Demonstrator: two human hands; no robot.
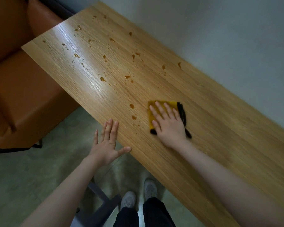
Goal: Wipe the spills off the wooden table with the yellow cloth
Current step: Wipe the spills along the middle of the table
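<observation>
A long wooden table (203, 128) runs diagonally through the head view. Several amber spills (103, 78) dot its far and middle parts, with two drops (132, 112) just left of the cloth. The folded yellow cloth (152, 110), edged in black, lies flat on the table. My right hand (168, 123) presses on it with straight, spread fingers. My left hand (107, 141) rests flat at the table's near edge, fingers straight, thumb along the edge.
An orange sofa (15, 87) stands at the table's left end. A grey wall (220, 30) runs behind the table's far side. A grey table leg (102, 199) and my two shoes (138, 195) are on the floor below.
</observation>
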